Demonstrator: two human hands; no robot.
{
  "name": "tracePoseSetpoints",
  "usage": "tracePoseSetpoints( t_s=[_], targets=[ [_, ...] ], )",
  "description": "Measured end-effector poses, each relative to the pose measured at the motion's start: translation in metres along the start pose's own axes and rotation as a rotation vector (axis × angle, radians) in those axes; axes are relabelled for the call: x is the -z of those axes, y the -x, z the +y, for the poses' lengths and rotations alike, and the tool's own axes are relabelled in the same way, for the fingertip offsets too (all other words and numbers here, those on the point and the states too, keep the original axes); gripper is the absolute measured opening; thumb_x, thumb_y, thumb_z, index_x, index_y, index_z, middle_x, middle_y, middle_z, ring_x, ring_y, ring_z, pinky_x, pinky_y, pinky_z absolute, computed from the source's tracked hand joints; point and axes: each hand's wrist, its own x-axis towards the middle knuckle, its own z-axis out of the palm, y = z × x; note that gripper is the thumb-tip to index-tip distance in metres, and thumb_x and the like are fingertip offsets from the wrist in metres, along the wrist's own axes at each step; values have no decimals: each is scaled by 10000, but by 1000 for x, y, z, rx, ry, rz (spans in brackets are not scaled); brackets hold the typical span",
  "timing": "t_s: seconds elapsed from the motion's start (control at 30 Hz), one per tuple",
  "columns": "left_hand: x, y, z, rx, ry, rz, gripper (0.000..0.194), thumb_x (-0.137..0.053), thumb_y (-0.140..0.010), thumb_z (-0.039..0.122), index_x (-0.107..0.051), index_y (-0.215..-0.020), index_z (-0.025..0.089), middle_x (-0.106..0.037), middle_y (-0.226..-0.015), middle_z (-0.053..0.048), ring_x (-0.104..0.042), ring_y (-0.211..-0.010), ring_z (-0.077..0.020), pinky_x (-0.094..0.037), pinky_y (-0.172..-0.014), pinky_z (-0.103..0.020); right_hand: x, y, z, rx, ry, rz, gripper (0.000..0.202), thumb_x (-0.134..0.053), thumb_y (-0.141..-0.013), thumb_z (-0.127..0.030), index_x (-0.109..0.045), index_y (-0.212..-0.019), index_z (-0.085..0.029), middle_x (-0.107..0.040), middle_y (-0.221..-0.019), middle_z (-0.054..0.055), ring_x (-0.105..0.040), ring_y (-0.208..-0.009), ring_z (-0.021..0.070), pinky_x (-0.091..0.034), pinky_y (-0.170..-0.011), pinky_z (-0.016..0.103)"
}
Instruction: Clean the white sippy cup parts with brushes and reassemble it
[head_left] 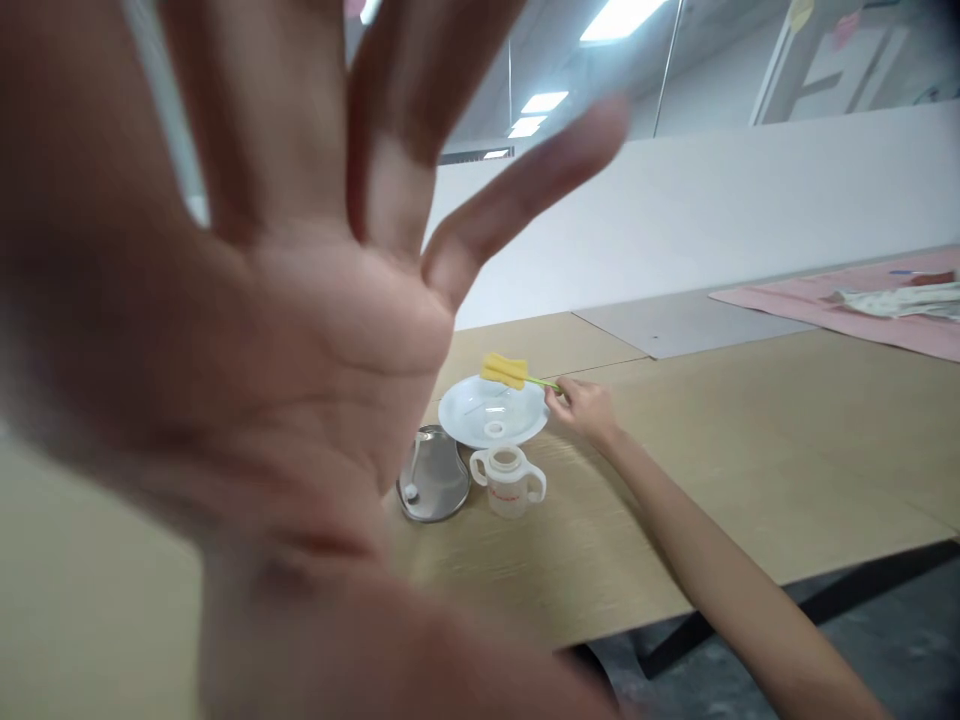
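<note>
My left hand (300, 390) is raised close to the camera, palm toward it and fingers spread, with nothing in it. It covers much of the left side of the view. Farther off, my right hand (583, 405) grips the green handle of a sponge bottle brush (505, 370), whose yellow head hangs over a white bowl (463, 425). Inside the bowl lie a white ring (494, 429) and what looks like a clear thin straw. In front of the bowl a two-handled baby bottle (508, 487) stands upright without a lid.
Left of the bottle is a shiny metal tray (442, 480) with a small white-tipped tube (412, 490) on it, partly hidden by my left hand. A grey board (675, 325) and a pink cloth (802, 290) lie at the back right. The wooden table's (787, 440) front edge runs along the lower right.
</note>
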Motion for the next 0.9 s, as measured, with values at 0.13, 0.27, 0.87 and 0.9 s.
tracePoseSetpoints(
  t_s=[0.13,0.27,0.87,0.9],
  targets=[
    [-28,-17,-10,82,486,15,525,-433,-838,483,-295,-1340,414,-281,-1410,115,-303,-1304,-191,-360,-972,-339,4,-2,-3,-30,6,-16,405,-354,-834,-432,-607,-685,-153,-592,-617,69,-469,-536,135,-247,-517,233],
    [-80,13,-66,361,292,-326,496,-551,-809,346,-432,-1280,251,-458,-1322,-40,-456,-1198,-212,-406,-1001,-371,5,-3,-5,-74,22,-15,376,-371,-833,-409,-606,-688,-154,-606,-630,67,-489,-549,132,-227,-519,229],
    [-215,75,-96,479,102,-859,256,-513,-798,216,-661,-999,160,-656,-1014,-84,-599,-949,-213,-457,-862,-293,2,-4,-2,-70,111,-7,383,-377,-846,-380,-609,-653,-145,-604,-603,66,-492,-519,127,-169,-509,243],
    [-218,77,-95,461,127,-848,275,-503,-806,210,-645,-1036,159,-646,-1044,-80,-593,-965,-204,-452,-877,-287,1,-4,-2,-70,116,-5,382,-377,-845,-381,-612,-655,-147,-604,-601,65,-491,-516,128,-170,-509,244]
  ],
)
